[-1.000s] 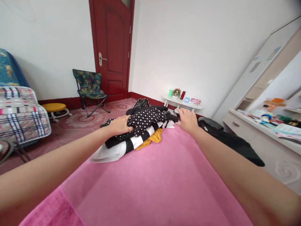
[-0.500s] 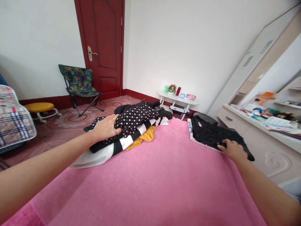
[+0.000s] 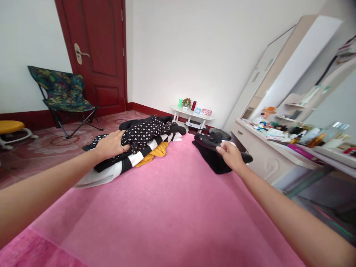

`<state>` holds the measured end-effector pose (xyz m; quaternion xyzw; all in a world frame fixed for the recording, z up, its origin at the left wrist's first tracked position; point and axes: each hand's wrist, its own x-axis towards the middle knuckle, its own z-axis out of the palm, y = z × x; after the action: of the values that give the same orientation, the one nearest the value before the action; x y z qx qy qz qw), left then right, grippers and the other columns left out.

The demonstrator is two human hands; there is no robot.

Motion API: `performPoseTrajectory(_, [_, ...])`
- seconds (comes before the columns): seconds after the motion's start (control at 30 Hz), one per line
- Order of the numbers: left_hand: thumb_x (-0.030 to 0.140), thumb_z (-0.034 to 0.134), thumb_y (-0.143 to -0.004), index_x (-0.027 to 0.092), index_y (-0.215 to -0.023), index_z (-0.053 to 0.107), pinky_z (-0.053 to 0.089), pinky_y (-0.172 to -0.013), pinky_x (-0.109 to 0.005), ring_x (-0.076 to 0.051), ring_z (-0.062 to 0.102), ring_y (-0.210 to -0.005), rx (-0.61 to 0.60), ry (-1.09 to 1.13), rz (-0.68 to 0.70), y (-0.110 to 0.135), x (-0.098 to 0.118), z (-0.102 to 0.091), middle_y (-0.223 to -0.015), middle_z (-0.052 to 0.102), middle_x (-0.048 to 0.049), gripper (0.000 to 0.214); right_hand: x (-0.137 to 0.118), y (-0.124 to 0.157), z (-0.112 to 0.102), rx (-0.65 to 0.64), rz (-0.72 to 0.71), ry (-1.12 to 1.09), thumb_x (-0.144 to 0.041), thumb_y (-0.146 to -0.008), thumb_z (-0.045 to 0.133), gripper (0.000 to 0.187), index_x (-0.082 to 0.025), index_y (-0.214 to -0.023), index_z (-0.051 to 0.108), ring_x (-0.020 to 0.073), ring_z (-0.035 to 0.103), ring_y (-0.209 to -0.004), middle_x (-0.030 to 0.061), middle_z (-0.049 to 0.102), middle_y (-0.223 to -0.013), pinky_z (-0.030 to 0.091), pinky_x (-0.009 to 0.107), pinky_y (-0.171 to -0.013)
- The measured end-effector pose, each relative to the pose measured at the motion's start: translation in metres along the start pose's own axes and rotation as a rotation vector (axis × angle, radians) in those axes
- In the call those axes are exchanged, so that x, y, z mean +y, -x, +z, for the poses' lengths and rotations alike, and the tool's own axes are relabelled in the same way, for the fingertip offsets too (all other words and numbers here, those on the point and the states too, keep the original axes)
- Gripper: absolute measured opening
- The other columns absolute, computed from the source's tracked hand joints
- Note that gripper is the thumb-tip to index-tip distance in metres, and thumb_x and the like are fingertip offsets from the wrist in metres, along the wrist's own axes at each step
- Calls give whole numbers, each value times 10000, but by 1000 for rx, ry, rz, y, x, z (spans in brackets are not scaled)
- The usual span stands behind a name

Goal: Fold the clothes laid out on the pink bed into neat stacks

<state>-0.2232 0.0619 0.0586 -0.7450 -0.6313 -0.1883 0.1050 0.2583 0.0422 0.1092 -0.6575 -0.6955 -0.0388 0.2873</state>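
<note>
A pile of clothes lies at the far left of the pink bed cover [image 3: 167, 207]: a black polka-dot garment [image 3: 144, 131] on top, a black-and-white striped one [image 3: 133, 159] and a mustard-yellow one [image 3: 154, 155] beneath. My left hand [image 3: 109, 145] rests on the polka-dot garment with fingers curled into the fabric. My right hand [image 3: 232, 157] is closed on a black garment [image 3: 214, 155] and holds it lifted above the bed's far right edge.
A red door [image 3: 94, 55] and a floral folding chair [image 3: 62, 96] stand at the left. A yellow stool [image 3: 9, 128] sits at the left edge. A small white table [image 3: 191, 116] is by the far wall. A cluttered white dresser [image 3: 267, 148] runs along the right.
My right hand moved from the pile to the black garment at the right, gripped it and raised it toward the middle. The view swung right. My left hand stayed on the pile.
</note>
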Motion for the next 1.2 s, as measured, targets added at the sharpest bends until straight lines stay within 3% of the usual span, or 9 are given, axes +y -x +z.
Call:
performPoseTrajectory(0.07, [471, 450, -785, 134, -1203, 447, 418, -917, -432, -341, 532, -1095, -4, 2, -12, 1, 1, 0, -1186, 544, -176, 537, -51, 41, -13, -196, -201, -212, -333, -808, 499, 133, -202, -796, 523, 146, 526, -675, -4, 575, -730, 390, 254, -629])
performPoseTrajectory(0.17, [470, 477, -772, 143, -1218, 460, 412, -910, -441, -349, 528, -1100, -7, 30, -34, 3, 3, -4, -1182, 548, -186, 553, -110, 114, -28, -761, -595, -393, -190, -804, 525, 90, -190, -747, 594, 111, 568, -725, -21, 623, -761, 390, 212, -687])
performPoseTrajectory(0.23, [465, 497, -755, 136, -1235, 462, 410, -905, -449, -361, 524, -1100, -4, 37, -39, 3, 6, -11, -1182, 547, -195, 583, -132, 151, -33, -890, -706, -440, -224, -811, 575, 72, -200, -774, 632, 102, 586, -757, -29, 644, -807, 391, 198, -708])
performPoseTrajectory(0.4, [427, 538, -720, 114, -1269, 465, 414, -878, -484, -386, 521, -1072, 9, -95, -42, 3, 27, -48, -1181, 537, -195, 636, -114, 158, -22, -381, -512, -516, -233, -833, 567, 76, -215, -844, 640, 130, 586, -804, 8, 635, -869, 420, 235, -739])
performPoseTrajectory(0.57, [342, 514, -775, 185, -1283, 469, 327, -970, -528, -365, 437, -1176, 186, -127, 92, 22, 88, -77, -1306, 463, -144, 534, -19, 112, 24, 157, -150, -454, -216, -799, 511, 183, -200, -949, 615, 206, 571, -941, 58, 616, -987, 446, 356, -835])
performPoseTrajectory(0.73, [375, 551, -801, 206, -1322, 433, 326, -1038, -402, -279, 397, -1258, -55, 188, 379, 53, 167, -41, -1393, 403, -105, 561, 67, 106, 67, 190, 91, -265, -294, -750, 531, 318, -165, -1034, 585, 251, 556, -983, 100, 603, -1011, 440, 423, -890])
performPoseTrajectory(0.9, [413, 627, -750, 149, -1406, 285, 370, -1019, -342, -262, 432, -1257, -342, 417, 321, 57, 209, 0, -1417, 389, -145, 785, 83, 113, 78, 148, 77, -191, -350, -778, 508, 368, -163, -1090, 562, 253, 543, -1032, 111, 585, -1065, 427, 421, -927])
performPoseTrajectory(1.03, [267, 618, -748, 203, -1163, 520, 455, -876, -341, -246, 574, -1030, -261, 271, 409, 67, 234, -27, -1126, 584, -82, 431, 75, 112, 74, 139, 56, -161, -392, -792, 520, 382, -152, -1084, 570, 270, 532, -1056, 125, 594, -1074, 417, 436, -940])
performPoseTrajectory(1.2, [201, 563, -781, 177, -982, 528, 472, -621, -317, -210, 590, -777, -287, 163, 916, 127, 271, -85, -934, 583, -64, 206, 63, 112, 69, 164, 48, -269, -489, -806, 538, 464, -167, -1140, 548, 259, 540, -1059, 121, 591, -1124, 414, 438, -949])
